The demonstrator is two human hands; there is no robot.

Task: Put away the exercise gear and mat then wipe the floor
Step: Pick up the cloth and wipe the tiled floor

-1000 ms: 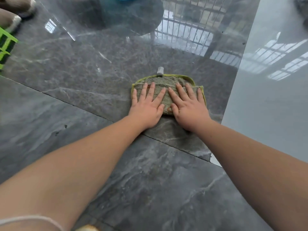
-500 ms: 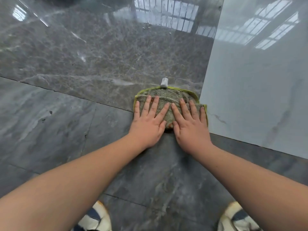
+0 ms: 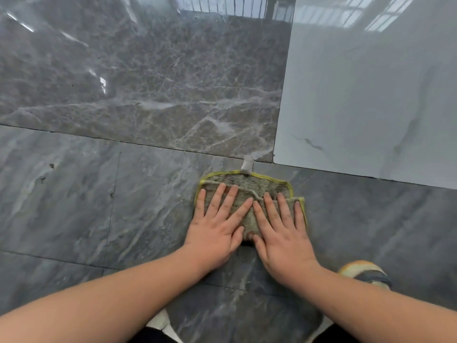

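Hands flat on cloth: left hand (image 3: 217,231) and right hand (image 3: 282,236) lie side by side, palms down and fingers spread, gripping nothing, pressing a folded, yellow-edged cloth (image 3: 249,186) onto the dark floor (image 3: 74,194). A white tag (image 3: 247,165) juts from the cloth's far edge, touching the tile seam. Over the last second the cloth has been drawn back toward the person, off the brown tile and onto the grey one; a shoe (image 3: 366,273) now appears near the right forearm. Wiping looks well underway; no gear or mat is visible.
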